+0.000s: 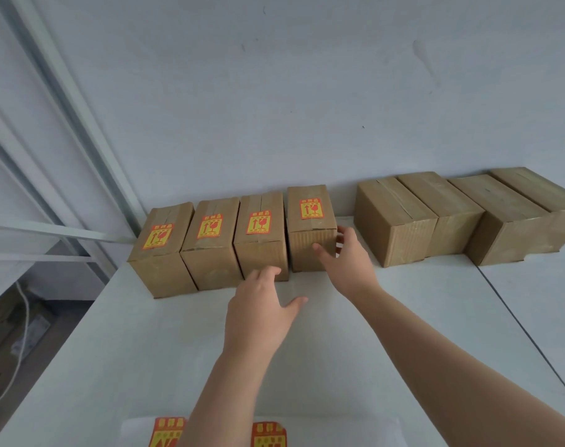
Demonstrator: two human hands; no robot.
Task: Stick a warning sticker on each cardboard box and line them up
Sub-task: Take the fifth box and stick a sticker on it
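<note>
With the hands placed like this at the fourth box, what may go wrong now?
The fourth stickered brown cardboard box sits further back than its three neighbours, with a gap, so the row may end uneven. The right hand touches only its near right corner; pushing there could twist it. The left hand, open near the third stickered box, might nudge that one out of line.

brown boxes [311, 227], red-yellow stickers [313, 208], white table [145, 350]
</note>
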